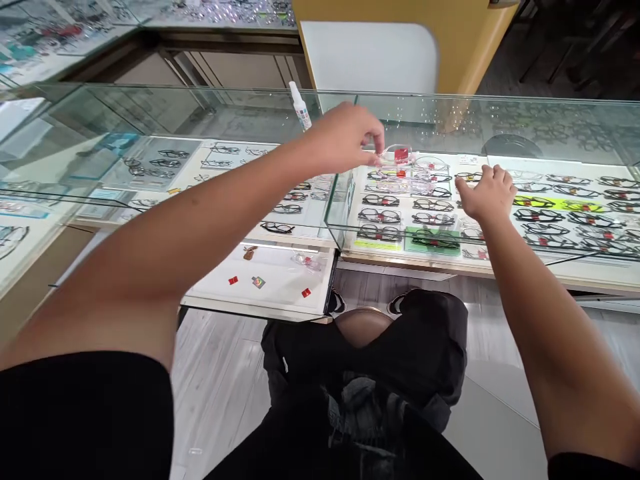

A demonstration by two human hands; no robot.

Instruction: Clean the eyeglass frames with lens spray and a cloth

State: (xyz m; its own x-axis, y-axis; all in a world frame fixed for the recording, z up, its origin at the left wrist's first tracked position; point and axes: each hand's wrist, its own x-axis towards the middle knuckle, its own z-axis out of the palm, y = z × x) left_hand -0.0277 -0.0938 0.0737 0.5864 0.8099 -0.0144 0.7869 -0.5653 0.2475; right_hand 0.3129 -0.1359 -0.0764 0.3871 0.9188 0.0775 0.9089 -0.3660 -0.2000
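Note:
My left hand (347, 137) pinches a pair of clear-framed eyeglasses (411, 157) by one end, above the glass counter. A red sticker (401, 155) shows on one of its lenses. My right hand (489, 192) holds nothing; its fingers are spread over the glass top, right of the eyeglasses. Whether its fingertips press on the glass I cannot tell. Beneath both hands, rows of mostly dark-framed eyeglasses (433, 219) lie inside the display case (500, 265).
A white spray bottle (301, 110) stands beyond my left forearm. Below the counter on the left, a drawer (280, 300) is pulled out, with small red tags (306, 293) and bagged eyeglasses (306, 262). A yellow and white chair (370, 57) is on the far side.

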